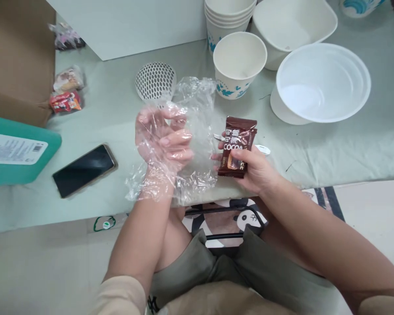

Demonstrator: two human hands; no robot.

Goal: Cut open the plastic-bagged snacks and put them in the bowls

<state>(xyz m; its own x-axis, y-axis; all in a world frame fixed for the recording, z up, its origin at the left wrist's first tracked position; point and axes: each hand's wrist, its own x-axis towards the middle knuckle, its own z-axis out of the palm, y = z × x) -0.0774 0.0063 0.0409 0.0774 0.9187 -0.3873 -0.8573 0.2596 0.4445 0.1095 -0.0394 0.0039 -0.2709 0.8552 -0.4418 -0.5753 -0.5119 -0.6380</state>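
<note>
A crinkled clear plastic bag (pixel 200 131) covers my left hand (pixel 166 138), with its film draped over the fingers and wrist. That hand is palm up, its fingers curled and holding the bag. To the right, my right hand (pixel 254 166) grips brown cocoa snack packets (pixel 236 146), thumb on the front and fingers behind. At least two packets appear stacked there; the back ones are mostly hidden. A small white object (pixel 262 149) shows partly beside the right hand, too covered to name. Bag and packets are apart.
Behind the hands stand a perforated white dome (pixel 156 81), a paper cup (pixel 239 61), stacked cups (pixel 230 19), a white square bowl (pixel 293 26) and a white round tub (pixel 320 83). Leftward are a phone (pixel 85 170), a green jug (pixel 19 151), wrapped snacks (pixel 67 89) and a cardboard box (pixel 18 57).
</note>
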